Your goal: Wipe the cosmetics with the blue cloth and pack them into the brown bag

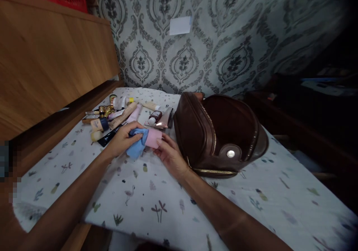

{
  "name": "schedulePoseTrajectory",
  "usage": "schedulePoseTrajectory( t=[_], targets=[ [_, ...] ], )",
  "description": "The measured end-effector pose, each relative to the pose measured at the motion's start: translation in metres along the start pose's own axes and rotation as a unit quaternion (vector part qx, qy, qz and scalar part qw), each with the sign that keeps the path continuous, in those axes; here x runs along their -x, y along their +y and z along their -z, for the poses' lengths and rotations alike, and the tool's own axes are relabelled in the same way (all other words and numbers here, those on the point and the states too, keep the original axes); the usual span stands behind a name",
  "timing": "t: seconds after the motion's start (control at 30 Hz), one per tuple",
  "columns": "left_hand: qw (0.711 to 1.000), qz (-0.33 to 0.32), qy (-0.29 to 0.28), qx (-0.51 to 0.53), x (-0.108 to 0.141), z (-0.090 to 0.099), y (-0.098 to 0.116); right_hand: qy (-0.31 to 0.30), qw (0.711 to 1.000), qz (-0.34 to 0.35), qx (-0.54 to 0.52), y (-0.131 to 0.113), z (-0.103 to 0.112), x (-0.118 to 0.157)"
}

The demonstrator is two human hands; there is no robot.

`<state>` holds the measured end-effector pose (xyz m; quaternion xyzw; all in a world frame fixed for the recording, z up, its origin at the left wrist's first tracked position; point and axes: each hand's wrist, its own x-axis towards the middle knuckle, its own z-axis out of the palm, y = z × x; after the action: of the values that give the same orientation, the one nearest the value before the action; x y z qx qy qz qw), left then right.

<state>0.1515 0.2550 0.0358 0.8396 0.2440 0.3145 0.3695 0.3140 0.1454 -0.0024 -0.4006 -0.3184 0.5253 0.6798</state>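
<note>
My left hand (123, 138) is closed around a crumpled blue cloth (136, 146), which is pressed against a pink item (153, 137), perhaps a small bottle or tube. The fingers of my right hand (172, 156) grip the pink item's right end. Both are held just above the patterned tablecloth (134, 195). Right of my hands sits a brown leather bag (192, 128), unzipped, with its dark inside showing. Behind my hands lie a dark red bottle (155, 116) with a white cap and a shiny rose-coloured tube (165, 118).
Several cosmetics lie at the back left, among them a beige bottle with a dark cap (100, 124), a tan tube (124, 115) and a black tube (110, 135). A wooden panel (56, 46) borders the left side. A patterned wall (184, 57) stands behind.
</note>
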Motion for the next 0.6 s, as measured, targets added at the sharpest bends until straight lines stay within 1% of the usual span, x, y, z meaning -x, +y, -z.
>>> schedulePoseTrajectory(
  t=[0.03,0.1,0.17,0.27,0.37,0.43,0.5,0.6],
  targets=[
    [1.000,0.019,-0.017,0.005,0.000,0.000,-0.001,0.010,1.000,0.019,0.012,0.001,0.000,-0.001],
    [0.997,0.035,-0.060,0.019,0.001,0.000,-0.003,0.027,0.998,0.049,0.041,0.004,0.002,-0.002],
    [0.995,0.032,-0.096,0.025,0.001,0.000,-0.004,0.040,0.995,0.064,0.072,0.005,0.004,-0.004],
    [0.991,0.034,-0.124,0.023,0.002,-0.001,-0.001,0.047,0.990,0.071,0.110,0.003,0.006,-0.006],
    [0.990,0.047,-0.135,0.016,0.003,-0.001,0.003,0.062,0.983,0.093,0.149,0.002,0.007,-0.007],
    [0.989,0.053,-0.136,0.005,0.004,0.001,0.004,0.087,0.971,0.118,0.188,0.002,0.007,-0.007],
    [0.990,0.057,-0.132,-0.006,0.006,0.002,0.005,0.107,0.953,0.143,0.245,0.004,0.007,-0.006],
    [0.992,0.043,-0.115,-0.014,0.006,0.002,0.009,0.109,0.914,0.161,0.357,0.006,0.007,-0.001]
  ],
)
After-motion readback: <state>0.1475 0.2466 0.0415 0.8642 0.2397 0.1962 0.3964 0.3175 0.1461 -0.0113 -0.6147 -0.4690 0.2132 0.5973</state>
